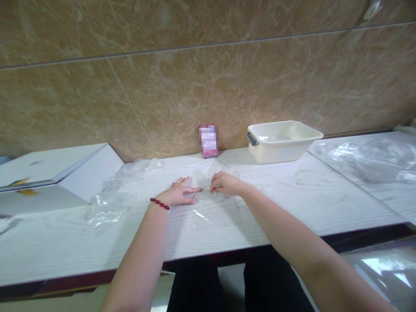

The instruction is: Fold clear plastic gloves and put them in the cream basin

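Observation:
A clear plastic bag (204,216) lies on the white wood-grain table (279,208) in front of me, its outline hard to make out. My left hand (180,193), below a red bead bracelet (160,203), rests palm down at the bag's left side with fingers spread. Just to the right, my right hand (225,183) is closed, thumb and fingers pinched together at the bag's upper part. What exactly sits between those fingertips is too small to see, though the see-through film runs around them.
A cream plastic tub (276,151) with a grey handle stands at the back right. Against the marble wall leans a phone-like red-edged card (208,141). More clear bags lie left (108,203) and far right (377,160). A white box (74,177) occupies the left.

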Demonstrator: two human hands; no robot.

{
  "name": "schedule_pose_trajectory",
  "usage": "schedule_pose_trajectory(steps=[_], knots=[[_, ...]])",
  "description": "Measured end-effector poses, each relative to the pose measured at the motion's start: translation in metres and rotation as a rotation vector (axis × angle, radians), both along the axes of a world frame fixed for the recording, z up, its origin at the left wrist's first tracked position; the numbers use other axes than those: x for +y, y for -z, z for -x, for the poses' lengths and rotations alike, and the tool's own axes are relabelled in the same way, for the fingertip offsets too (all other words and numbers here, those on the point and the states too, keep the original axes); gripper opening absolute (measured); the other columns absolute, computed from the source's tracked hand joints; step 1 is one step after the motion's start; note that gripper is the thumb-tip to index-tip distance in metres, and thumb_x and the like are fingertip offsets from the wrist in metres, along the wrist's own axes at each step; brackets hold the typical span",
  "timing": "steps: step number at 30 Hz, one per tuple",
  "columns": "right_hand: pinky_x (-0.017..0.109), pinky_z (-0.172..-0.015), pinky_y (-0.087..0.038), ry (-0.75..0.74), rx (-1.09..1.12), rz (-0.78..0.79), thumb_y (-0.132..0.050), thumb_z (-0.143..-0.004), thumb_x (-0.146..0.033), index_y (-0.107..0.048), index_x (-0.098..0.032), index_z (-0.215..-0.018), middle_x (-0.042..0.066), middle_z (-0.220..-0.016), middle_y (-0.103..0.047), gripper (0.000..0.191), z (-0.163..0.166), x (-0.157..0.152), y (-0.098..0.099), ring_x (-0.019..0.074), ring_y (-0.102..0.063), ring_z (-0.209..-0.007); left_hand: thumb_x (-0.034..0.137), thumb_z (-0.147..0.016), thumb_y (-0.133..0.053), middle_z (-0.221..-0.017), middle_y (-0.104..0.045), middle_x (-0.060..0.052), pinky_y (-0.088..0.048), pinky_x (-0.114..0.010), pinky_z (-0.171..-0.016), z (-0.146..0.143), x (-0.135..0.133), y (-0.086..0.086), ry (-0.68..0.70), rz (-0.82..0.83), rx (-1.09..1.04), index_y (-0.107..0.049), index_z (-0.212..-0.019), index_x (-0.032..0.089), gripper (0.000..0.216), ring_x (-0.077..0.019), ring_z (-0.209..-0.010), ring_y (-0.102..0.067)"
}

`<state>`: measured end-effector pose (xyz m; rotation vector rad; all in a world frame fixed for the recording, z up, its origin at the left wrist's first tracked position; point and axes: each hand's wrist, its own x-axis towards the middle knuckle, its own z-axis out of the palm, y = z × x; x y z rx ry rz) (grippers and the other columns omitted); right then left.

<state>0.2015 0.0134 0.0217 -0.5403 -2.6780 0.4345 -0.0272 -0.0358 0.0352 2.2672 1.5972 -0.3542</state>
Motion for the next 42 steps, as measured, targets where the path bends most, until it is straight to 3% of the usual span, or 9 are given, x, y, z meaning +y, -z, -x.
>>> schedule_pose_trajectory(steps=[11, 21, 25, 29, 33, 42], knots=[[0.027, -0.079, -0.031, 0.036, -0.073, -0.011, -0.055, -0.068, -0.015, -0.066, -0.023, -0.076, 0.002, -0.077, -0.058, 0.016, -0.002, 0.000, 0.001, 0.0117, -0.050, -0.077, 0.068, -0.058, -0.042, -0.138, 0.002, 0.000, -0.006, -0.054, -0.092, 0.001, 0.000, 0.001, -0.025, 0.040, 0.018, -0.030, -0.120, 0.041, 0.069, -0.0363, -0.121, 0.004], [0.027, -0.073, -0.032, 0.220, -0.213, 0.022, -0.051, -0.068, -0.017, -0.066, -0.027, -0.078, 0.002, -0.083, -0.057, 0.021, -0.003, -0.006, -0.002, 0.0163, -0.046, -0.083, 0.067, -0.058, -0.043, -0.138, 0.001, -0.001, -0.006, -0.054, -0.092, -0.001, -0.001, -0.001, -0.031, 0.048, 0.023, -0.030, -0.121, 0.040, 0.070, -0.0354, -0.122, 0.003], [0.029, -0.072, -0.030, 0.301, -0.085, -0.019, -0.046, -0.069, -0.015, -0.065, -0.024, -0.081, 0.003, -0.084, -0.056, 0.024, 0.001, -0.015, -0.009, 0.0167, -0.043, -0.083, 0.067, -0.059, -0.042, -0.138, 0.002, -0.001, -0.005, -0.054, -0.092, -0.001, -0.001, -0.001, -0.031, 0.047, 0.024, -0.030, -0.121, 0.040, 0.069, -0.0353, -0.122, 0.004], [0.032, -0.074, -0.028, 0.345, 0.010, -0.037, -0.048, -0.074, -0.034, -0.063, -0.026, -0.088, 0.004, -0.086, -0.054, 0.022, 0.014, -0.028, -0.008, 0.0173, -0.040, -0.084, 0.068, -0.058, -0.042, -0.138, 0.004, -0.002, -0.005, -0.054, -0.092, 0.001, 0.000, 0.002, -0.034, 0.050, 0.015, -0.031, -0.120, 0.040, 0.070, -0.0353, -0.121, 0.006], [0.034, -0.074, -0.028, 0.330, -0.049, 0.004, -0.050, -0.067, -0.053, -0.061, -0.032, -0.093, 0.004, -0.090, -0.052, 0.035, 0.026, -0.037, -0.001, 0.0195, -0.038, -0.087, 0.069, -0.056, -0.044, -0.138, 0.005, -0.002, -0.004, -0.054, -0.092, 0.002, 0.001, 0.004, -0.040, 0.053, 0.008, -0.034, -0.119, 0.040, 0.070, -0.0353, -0.121, 0.006], [0.037, -0.074, -0.030, 0.350, -0.159, 0.042, -0.052, -0.062, -0.058, -0.059, -0.036, -0.095, 0.004, -0.093, -0.051, 0.040, 0.029, -0.032, 0.007, 0.0227, -0.039, -0.090, 0.067, -0.057, -0.044, -0.138, 0.002, -0.001, -0.005, -0.054, -0.092, 0.001, 0.000, 0.002, -0.046, 0.054, -0.007, -0.031, -0.120, 0.040, 0.070, -0.0348, -0.122, 0.005]])
